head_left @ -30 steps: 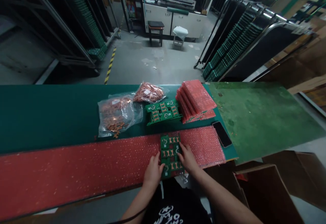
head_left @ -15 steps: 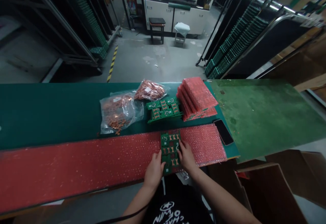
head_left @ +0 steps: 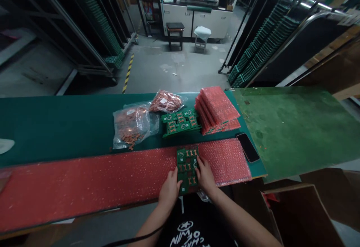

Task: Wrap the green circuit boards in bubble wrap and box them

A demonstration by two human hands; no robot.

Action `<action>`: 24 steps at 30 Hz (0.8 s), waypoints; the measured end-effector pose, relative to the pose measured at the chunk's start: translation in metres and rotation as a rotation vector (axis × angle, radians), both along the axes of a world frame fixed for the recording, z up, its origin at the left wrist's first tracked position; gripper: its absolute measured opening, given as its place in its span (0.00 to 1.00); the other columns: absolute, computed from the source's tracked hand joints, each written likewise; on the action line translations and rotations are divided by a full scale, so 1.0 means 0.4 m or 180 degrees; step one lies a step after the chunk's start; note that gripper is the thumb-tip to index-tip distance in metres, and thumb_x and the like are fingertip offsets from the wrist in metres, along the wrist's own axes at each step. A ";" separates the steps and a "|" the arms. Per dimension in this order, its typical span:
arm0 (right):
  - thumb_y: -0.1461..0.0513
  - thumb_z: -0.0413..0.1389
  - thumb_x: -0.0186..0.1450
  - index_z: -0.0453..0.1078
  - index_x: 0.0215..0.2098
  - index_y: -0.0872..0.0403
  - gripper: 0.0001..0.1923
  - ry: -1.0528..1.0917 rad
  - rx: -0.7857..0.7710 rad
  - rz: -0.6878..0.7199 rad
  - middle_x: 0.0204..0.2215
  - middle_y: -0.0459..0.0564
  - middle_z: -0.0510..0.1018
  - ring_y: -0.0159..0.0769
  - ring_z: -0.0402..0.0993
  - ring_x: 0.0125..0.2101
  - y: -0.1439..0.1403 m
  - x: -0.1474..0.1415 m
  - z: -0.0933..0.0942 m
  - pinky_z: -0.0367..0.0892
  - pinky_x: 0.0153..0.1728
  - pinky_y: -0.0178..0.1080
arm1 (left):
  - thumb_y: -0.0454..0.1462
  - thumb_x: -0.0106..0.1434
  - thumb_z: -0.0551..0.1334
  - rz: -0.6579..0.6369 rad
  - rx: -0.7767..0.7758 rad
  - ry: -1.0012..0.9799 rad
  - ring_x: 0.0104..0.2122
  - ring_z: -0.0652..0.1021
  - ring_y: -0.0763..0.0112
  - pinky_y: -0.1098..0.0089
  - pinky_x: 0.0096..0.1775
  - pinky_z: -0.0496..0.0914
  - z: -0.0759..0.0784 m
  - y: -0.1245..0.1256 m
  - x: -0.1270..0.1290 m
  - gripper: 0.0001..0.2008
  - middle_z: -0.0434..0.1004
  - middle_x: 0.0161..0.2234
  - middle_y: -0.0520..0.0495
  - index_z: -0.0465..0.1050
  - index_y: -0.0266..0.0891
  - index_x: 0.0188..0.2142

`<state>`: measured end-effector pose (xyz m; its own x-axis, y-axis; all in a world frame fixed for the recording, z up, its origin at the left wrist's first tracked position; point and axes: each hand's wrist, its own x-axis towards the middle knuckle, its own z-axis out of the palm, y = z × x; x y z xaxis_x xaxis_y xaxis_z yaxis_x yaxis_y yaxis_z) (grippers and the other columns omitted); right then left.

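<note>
Standing at the near edge of the bench, a person in a black shirt point(head_left: 187, 234) with white print, of which only "NIMO" can be read upside down, works with both hands on one green circuit board point(head_left: 187, 167). The left hand point(head_left: 169, 189) lies against the board's near left edge with its fingers bent around that edge, holding it. The right hand point(head_left: 206, 175) rests on the board's right side, fingers flat and spread over its surface, pressing rather than gripping. The board lies lengthwise away from the person on a long strip of red bubble wrap point(head_left: 84, 187) that runs along the front of the bench, and it carries rows of small copper-coloured parts; any print on it is too small to read.

Just right of the strip's end a black phone point(head_left: 248, 147) lies face up on the green table point(head_left: 42, 127). Farther back, beside one another, sit a stack of green boards point(head_left: 180, 122) and a pile of red bubble-wrap sheets point(head_left: 218, 110). Left of the stack lie two clear bags of copper pieces point(head_left: 132, 125), each with a white label too small to read.

Beyond the table, on the grey floor, stand a dark stool point(head_left: 174, 33) and a white stool point(head_left: 201, 36) before a white machine cabinet point(head_left: 194, 12). Racks of green boards point(head_left: 258, 48) line the right.
</note>
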<state>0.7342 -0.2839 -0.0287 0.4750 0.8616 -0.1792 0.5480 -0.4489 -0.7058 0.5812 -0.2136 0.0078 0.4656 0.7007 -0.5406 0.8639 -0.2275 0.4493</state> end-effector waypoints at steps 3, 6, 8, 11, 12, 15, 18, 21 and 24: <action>0.67 0.49 0.58 0.55 0.58 0.59 0.29 0.0284 0.0241 -0.0308 0.52 0.59 0.65 0.43 0.61 0.53 -0.003 0.005 -0.018 0.58 0.55 0.46 | 0.33 0.62 0.52 -0.0017 -0.0064 0.0127 0.46 0.71 0.64 0.71 0.45 0.64 0.004 -0.001 0.004 0.26 0.63 0.50 0.38 0.51 0.31 0.60; 0.66 0.53 0.54 0.59 0.51 0.60 0.26 0.0728 0.0117 -0.0568 0.47 0.59 0.69 0.43 0.66 0.49 0.012 0.024 -0.029 0.61 0.52 0.45 | 0.32 0.62 0.53 -0.0021 -0.0063 0.0134 0.47 0.71 0.65 0.72 0.45 0.64 0.007 -0.005 0.007 0.26 0.63 0.50 0.39 0.51 0.31 0.60; 0.67 0.54 0.51 0.62 0.45 0.59 0.22 0.1174 -0.0156 -0.0597 0.42 0.57 0.72 0.42 0.70 0.43 0.032 0.040 -0.021 0.65 0.46 0.43 | 0.32 0.62 0.53 -0.0052 -0.0004 0.0119 0.47 0.71 0.66 0.73 0.45 0.64 0.008 -0.005 0.007 0.26 0.63 0.50 0.39 0.51 0.31 0.59; 0.70 0.54 0.48 0.61 0.36 0.56 0.16 0.1677 -0.0452 -0.0604 0.35 0.52 0.75 0.39 0.73 0.36 0.059 0.054 0.022 0.68 0.38 0.38 | 0.33 0.61 0.54 -0.0190 0.0068 0.0054 0.45 0.72 0.66 0.73 0.44 0.64 0.007 0.006 0.001 0.24 0.64 0.49 0.39 0.55 0.32 0.57; 0.70 0.54 0.47 0.60 0.35 0.56 0.16 0.1674 -0.0453 -0.0597 0.33 0.50 0.75 0.38 0.73 0.35 0.066 0.051 0.043 0.68 0.36 0.37 | 0.33 0.61 0.55 -0.0263 0.0093 0.0012 0.45 0.72 0.66 0.72 0.43 0.64 0.005 0.013 -0.004 0.23 0.65 0.48 0.39 0.57 0.33 0.56; 0.70 0.54 0.47 0.60 0.38 0.55 0.19 0.1162 -0.0334 -0.0419 0.33 0.48 0.75 0.36 0.73 0.34 0.082 0.004 0.113 0.67 0.36 0.36 | 0.34 0.58 0.59 -0.0393 0.0175 -0.0213 0.42 0.73 0.64 0.69 0.42 0.66 -0.004 0.048 -0.031 0.20 0.66 0.46 0.40 0.63 0.36 0.50; 0.69 0.53 0.49 0.58 0.50 0.57 0.28 0.0477 -0.0375 -0.0157 0.42 0.53 0.73 0.39 0.72 0.40 0.115 -0.104 0.175 0.65 0.41 0.38 | 0.36 0.55 0.61 -0.0080 -0.0016 -0.0884 0.42 0.73 0.62 0.67 0.43 0.66 -0.020 0.096 -0.087 0.16 0.70 0.43 0.40 0.67 0.35 0.44; 0.70 0.51 0.52 0.48 0.61 0.59 0.39 -0.0047 -0.0603 -0.0002 0.53 0.60 0.64 0.43 0.68 0.47 0.179 -0.244 0.205 0.63 0.45 0.40 | 0.43 0.55 0.60 0.0686 -0.0983 -0.1676 0.35 0.74 0.65 0.67 0.38 0.68 -0.034 0.155 -0.170 0.14 0.73 0.35 0.43 0.68 0.35 0.37; 0.69 0.50 0.55 0.40 0.65 0.62 0.41 -0.0414 -0.1030 0.0154 0.54 0.66 0.62 0.46 0.70 0.44 0.249 -0.368 0.195 0.65 0.42 0.42 | 0.53 0.53 0.59 0.1427 -0.2022 -0.1891 0.29 0.74 0.70 0.70 0.33 0.68 -0.041 0.211 -0.256 0.23 0.74 0.31 0.46 0.69 0.35 0.36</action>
